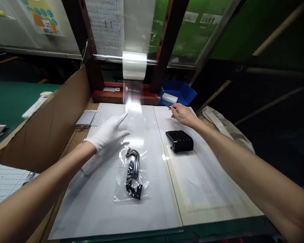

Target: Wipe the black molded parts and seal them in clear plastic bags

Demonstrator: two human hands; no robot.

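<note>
My left hand [108,132], in a white glove, is open above the clear plastic film, with its fingers spread and holding nothing. My bare right hand [182,114] is closed at the back right of the work surface. It grips a thin, narrow tool [167,106] that points left; its exact kind is not clear. Below my left hand lies a black curved plastic part [133,173] inside a clear plastic bag [145,182]. A glossy black plastic part [180,141] sits nearer to me than my right hand, apart from it.
A roll of clear film [134,65] hangs on a metal rod, its strip running down toward me. Behind my right hand stands a blue bin [190,93] with a white block inside. A cardboard wall [48,121] borders the left side. Small labelled sheets [87,118] lie beside it.
</note>
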